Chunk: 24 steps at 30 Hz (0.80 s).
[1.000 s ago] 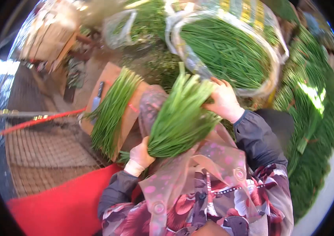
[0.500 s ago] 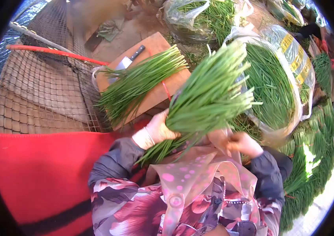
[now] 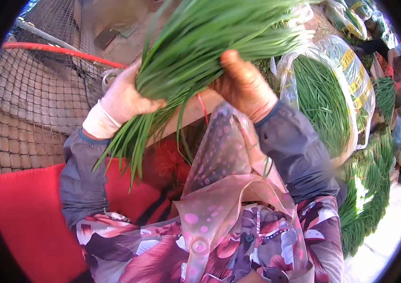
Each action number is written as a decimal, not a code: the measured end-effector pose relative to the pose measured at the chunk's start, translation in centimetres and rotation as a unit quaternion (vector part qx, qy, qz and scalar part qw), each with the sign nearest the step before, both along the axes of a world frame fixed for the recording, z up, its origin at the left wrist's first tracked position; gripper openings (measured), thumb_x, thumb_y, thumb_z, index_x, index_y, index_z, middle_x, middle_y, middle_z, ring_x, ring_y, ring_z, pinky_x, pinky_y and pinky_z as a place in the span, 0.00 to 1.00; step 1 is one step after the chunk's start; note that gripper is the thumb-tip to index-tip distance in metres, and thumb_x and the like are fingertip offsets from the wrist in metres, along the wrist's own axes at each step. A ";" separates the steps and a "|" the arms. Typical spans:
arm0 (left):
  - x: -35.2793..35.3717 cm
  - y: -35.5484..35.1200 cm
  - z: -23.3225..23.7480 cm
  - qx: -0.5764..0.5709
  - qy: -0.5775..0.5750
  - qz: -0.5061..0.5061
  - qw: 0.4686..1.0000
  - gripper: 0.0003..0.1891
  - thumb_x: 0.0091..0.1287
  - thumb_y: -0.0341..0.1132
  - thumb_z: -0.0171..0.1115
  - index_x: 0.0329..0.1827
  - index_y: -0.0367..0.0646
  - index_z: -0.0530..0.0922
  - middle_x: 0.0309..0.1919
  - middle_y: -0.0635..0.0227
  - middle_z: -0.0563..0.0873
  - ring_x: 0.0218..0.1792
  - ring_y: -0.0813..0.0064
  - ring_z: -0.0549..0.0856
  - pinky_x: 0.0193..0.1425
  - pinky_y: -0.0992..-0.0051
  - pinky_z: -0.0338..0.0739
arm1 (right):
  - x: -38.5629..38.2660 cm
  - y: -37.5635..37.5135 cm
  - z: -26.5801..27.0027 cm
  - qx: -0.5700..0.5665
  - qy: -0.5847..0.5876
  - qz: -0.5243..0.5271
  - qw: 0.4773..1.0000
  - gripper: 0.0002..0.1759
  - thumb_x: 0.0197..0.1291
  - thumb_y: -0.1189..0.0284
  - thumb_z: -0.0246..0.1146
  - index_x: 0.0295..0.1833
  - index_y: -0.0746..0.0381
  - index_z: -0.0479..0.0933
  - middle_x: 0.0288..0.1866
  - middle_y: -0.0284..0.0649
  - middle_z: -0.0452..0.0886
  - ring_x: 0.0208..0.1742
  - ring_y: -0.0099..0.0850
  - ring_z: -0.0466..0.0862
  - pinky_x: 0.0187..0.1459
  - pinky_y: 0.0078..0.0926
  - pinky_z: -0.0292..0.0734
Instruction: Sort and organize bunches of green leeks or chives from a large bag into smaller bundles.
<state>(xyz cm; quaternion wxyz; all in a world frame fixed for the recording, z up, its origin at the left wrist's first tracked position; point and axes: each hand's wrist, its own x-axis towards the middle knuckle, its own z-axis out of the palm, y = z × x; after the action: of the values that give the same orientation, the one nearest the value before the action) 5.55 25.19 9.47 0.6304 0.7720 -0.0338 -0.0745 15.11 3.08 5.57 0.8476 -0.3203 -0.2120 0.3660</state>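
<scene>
A large bunch of garlic chives (image 3: pixel 214 52) is raised in front of me, blurred by motion, with its pale cut ends to the right and its leaf tips hanging at lower left. My left hand (image 3: pixel 122 96), in a pale glove, is closed around the leafy side. My right hand (image 3: pixel 247 85) supports the bunch from below near the cut ends, thumb up along its near side and fingers partly hidden. Beneath the bunch shows part of a wooden board (image 3: pixel 212 100), with a red strip (image 3: pixel 202 108) across it. Most of the board is hidden.
A clear plastic bag (image 3: pixel 284 78) of chives stands at the right, beside a long stack of chives (image 3: pixel 370 188). Black netting (image 3: pixel 25 101) and a red pole (image 3: pixel 63 53) lie left, above a red cloth (image 3: pixel 25 217). Another person's dark sleeve (image 3: pixel 374 47) shows at far right.
The bunch has moved up and left, now covering the second bunch and the knife on the board. My left hand moved with it; my right hand came up from my apron onto the bunch.
</scene>
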 end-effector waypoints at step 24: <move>2.5 11.5 -11.9 0.279 0.074 0.202 0.936 0.42 0.51 0.28 0.75 0.71 0.37 0.65 0.64 0.54 0.75 0.67 0.61 0.72 0.70 0.67 0.65 | -2.1 -27.9 -18.8 -0.617 0.227 -0.135 0.741 0.36 0.59 0.38 0.59 0.36 0.67 0.80 0.25 0.43 0.85 0.18 0.25 0.79 0.22 0.21 0.70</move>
<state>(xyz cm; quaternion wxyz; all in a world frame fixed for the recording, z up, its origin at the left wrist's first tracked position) 8.09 36.70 -2.48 0.3922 0.8996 0.1921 -0.0087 12.99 -24.78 -13.25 0.5282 -0.7061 0.3045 0.3602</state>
